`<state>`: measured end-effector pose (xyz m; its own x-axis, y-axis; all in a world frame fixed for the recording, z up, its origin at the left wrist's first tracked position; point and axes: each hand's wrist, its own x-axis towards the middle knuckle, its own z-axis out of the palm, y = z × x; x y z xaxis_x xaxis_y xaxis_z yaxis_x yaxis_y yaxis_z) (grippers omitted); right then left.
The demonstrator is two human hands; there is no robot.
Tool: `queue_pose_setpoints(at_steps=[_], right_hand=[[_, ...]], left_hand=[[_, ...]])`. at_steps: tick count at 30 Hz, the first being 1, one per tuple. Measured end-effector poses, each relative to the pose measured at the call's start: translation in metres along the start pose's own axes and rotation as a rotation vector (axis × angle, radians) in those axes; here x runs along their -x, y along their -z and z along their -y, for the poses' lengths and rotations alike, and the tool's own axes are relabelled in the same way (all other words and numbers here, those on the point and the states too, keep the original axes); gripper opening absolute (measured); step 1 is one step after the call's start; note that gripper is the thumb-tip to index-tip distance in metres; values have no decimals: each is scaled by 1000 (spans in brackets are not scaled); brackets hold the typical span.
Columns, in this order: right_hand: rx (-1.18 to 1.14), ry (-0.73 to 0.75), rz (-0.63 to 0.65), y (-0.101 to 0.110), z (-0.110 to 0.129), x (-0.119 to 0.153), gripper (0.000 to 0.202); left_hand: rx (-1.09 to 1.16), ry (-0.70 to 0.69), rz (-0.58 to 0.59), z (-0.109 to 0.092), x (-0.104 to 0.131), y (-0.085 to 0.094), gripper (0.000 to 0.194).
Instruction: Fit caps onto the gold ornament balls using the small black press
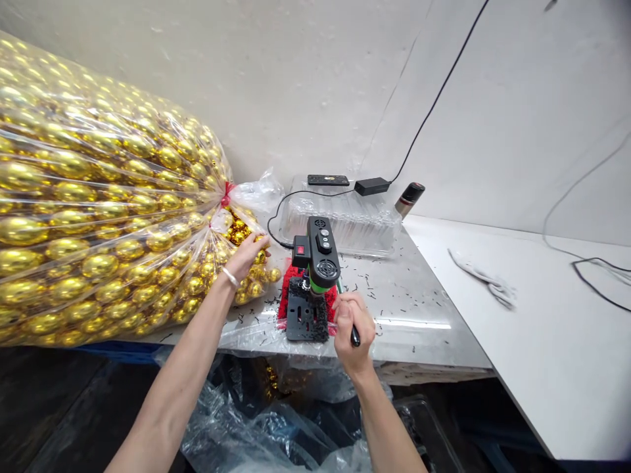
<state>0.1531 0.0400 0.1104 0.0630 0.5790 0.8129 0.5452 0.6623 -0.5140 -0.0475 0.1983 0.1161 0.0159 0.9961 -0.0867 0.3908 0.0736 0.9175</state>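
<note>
A small black bench machine (323, 253) with a red switch, round vents and a green band stands upright on a slotted black base plate (300, 326). My right hand (353, 325) is wrapped round a black handle (355, 337) at the machine's right side; whether handle and machine are joined is hidden. To the left, my left hand (249, 256), fingers stretched out, reaches to loose shiny gold balls (255, 288) at the mouth of a clear plastic bag. A big clear bag of gold balls (113, 210), tied with a red string (227, 194), fills the left side.
Black shavings litter the metal tabletop (394, 309) and a red sheet (284, 299) under the machine. Behind are a clear plastic tray (340, 230), a phone (328, 180), a power adapter (372, 186) with cable, and a dark-capped can (410, 198). Gloves (486, 279) lie right; crumpled plastic (276, 427) hangs below.
</note>
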Motion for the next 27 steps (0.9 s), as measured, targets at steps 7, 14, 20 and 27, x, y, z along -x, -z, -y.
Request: queue_pose_setpoints(at_steps=[7, 14, 20, 27], right_hand=[[8, 4, -12, 0, -1, 0, 26], [31, -5, 20, 3, 1, -2, 27], [49, -12, 47, 5, 2, -3, 25], [62, -5, 48, 6, 0, -1, 24]], left_hand=[[963, 285, 253, -5, 71, 2, 33], [879, 338, 325, 34, 115, -52, 41], [533, 242, 201, 54, 111, -86, 55], [175, 72, 216, 58, 101, -92, 54]])
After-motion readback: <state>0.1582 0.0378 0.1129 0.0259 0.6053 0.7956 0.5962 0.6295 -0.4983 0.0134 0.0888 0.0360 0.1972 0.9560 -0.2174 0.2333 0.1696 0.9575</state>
